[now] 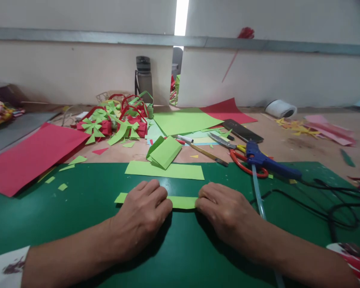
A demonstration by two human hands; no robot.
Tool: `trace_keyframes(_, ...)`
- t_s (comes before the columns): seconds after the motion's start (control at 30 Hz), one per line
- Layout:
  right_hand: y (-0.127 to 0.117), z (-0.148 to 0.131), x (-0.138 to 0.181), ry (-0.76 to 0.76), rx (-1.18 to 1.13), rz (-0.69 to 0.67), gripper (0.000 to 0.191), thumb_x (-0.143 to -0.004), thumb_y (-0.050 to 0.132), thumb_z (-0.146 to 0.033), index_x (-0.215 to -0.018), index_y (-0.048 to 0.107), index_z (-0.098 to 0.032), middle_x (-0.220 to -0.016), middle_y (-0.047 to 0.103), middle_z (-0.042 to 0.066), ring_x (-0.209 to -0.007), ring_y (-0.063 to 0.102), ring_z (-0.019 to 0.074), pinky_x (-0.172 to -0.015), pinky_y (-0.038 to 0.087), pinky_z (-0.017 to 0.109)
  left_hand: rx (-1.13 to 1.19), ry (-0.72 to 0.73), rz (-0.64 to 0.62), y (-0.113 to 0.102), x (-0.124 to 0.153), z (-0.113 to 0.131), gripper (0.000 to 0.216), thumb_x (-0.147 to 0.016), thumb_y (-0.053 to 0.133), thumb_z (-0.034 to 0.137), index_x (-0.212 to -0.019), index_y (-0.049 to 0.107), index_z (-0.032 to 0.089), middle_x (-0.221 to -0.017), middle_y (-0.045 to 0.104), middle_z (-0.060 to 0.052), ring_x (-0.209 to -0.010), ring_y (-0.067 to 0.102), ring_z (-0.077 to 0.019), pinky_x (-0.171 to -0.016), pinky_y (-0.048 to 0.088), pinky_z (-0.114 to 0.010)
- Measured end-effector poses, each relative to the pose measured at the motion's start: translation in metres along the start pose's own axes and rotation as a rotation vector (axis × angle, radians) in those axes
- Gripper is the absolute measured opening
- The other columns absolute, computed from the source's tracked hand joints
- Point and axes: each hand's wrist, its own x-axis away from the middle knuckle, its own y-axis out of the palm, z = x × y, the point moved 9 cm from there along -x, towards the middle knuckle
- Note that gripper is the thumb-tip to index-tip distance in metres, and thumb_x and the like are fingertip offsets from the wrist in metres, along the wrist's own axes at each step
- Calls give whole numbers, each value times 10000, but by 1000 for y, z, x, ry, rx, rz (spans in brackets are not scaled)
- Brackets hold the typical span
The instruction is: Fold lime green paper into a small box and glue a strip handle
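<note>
A narrow light-green paper strip [183,203] lies crosswise on the green mat [174,244]. My left hand [147,208] is closed on it left of its middle, and a short piece sticks out beyond that hand. At the strip's right end my right hand [222,206] grips it with curled fingers; the fingertips of both hands are hidden. Just behind, a wider flat green paper strip [174,171] rests on the mat, with a folded green paper piece [167,153] overlapping its back edge.
A blue glue gun [267,162] with its cord and red-handled scissors [236,152] lie at right, near a pencil [210,155] and a phone [243,131]. Red paper [39,154] lies at left. Small red-and-green paper baskets [117,122] and a bottle [144,82] stand behind.
</note>
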Motion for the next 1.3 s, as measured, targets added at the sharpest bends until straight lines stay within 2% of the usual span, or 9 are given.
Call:
trace_keyframes(0.17, 10, 20, 2, 168, -103, -141, 234, -854, 427, -92, -644, 487, -174, -668, 487, 15, -636, 406, 147, -583, 275, 283, 157, -195, -82, 4, -3, -18, 272, -888, 387, 133, -660, 535, 157, -663, 532, -29, -627, 401, -157, -587, 289, -300)
trace_keyframes(0.27, 15, 30, 2, 274, -143, -214, 252, -866, 423, -123, -620, 447, -177, -672, 483, 12, -633, 406, 146, -586, 270, 288, 236, -306, -122, 4, -3, -27, 273, -886, 391, 170, -649, 525, 160, -657, 528, -28, -636, 407, -158, -597, 291, -299)
trace_keyframes(0.4, 17, 37, 2, 363, -151, -241, 257, -874, 423, -164, -618, 445, -178, -687, 494, 18, -643, 410, 154, -613, 277, 303, 222, -391, -193, 7, -2, -35, 302, -892, 368, 201, -641, 533, 166, -663, 531, -40, -664, 411, -175, -619, 302, -311)
trace_keyframes(0.57, 16, 42, 3, 391, -104, -236, 243, -850, 454, -179, -607, 468, -179, -678, 498, 22, -640, 421, 160, -632, 280, 314, 172, -474, -321, 13, -5, -47, 253, -857, 435, 221, -660, 584, 169, -685, 563, -50, -697, 454, -195, -617, 323, -313)
trace_keyframes(0.73, 13, 43, 3, 381, -103, -212, 255, -834, 473, -170, -579, 469, -182, -642, 485, 7, -609, 422, 149, -621, 275, 311, 119, -440, -332, 13, -11, -48, 198, -812, 509, 208, -644, 606, 168, -672, 576, -55, -690, 476, -213, -609, 323, -332)
trace_keyframes(0.97, 13, 49, 4, 389, -218, -211, 262, -825, 547, -176, -570, 486, -184, -657, 478, -11, -634, 444, 140, -618, 285, 298, 94, -360, -152, 8, -8, -43, 227, -833, 480, 207, -621, 552, 171, -647, 549, -45, -651, 438, -195, -591, 281, -333)
trace_keyframes(1.1, 12, 50, 7, 364, -307, -162, 230, -809, 580, -165, -587, 524, -183, -695, 497, -16, -664, 455, 136, -679, 280, 315, 159, -352, -105, 8, -4, -42, 210, -849, 463, 210, -661, 553, 181, -675, 549, -38, -666, 430, -193, -616, 265, -336)
trace_keyframes(1.2, 9, 44, 6, 281, -289, -84, 152, -796, 535, -92, -703, 583, -202, -727, 504, -11, -700, 463, 145, -777, 258, 371, 178, -286, -73, 5, -4, -33, 256, -867, 380, 163, -685, 557, 199, -686, 537, -31, -653, 413, -183, -627, 240, -340)
trace_keyframes(1.3, 11, 32, 3, 189, -303, -86, 225, -807, 487, -60, -855, 611, -242, -755, 498, -9, -721, 451, 149, -806, 239, 384, 166, -237, -64, 4, -4, -25, 326, -859, 320, 105, -699, 579, 221, -682, 519, -23, -615, 380, -164, -627, 220, -343)
